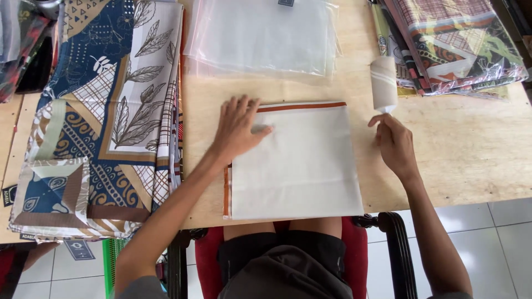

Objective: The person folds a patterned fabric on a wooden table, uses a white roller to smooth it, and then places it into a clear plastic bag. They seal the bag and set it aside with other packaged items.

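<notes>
A folded white cloth (299, 166) with a brown-orange border lies flat on the wooden table (471, 160) right in front of me. My left hand (237, 128) rests palm down on its upper left corner, fingers spread. My right hand (393, 143) is just right of the cloth and pinches the lower end of a white lint roller (383, 84), which stands tilted above the table.
A stack of patterned blue, brown and white fabrics (105, 111) fills the left side. Clear plastic bags (263, 36) lie at the back centre. Packaged patterned cloths (454, 41) are piled at the back right. A red chair (382, 227) is under me.
</notes>
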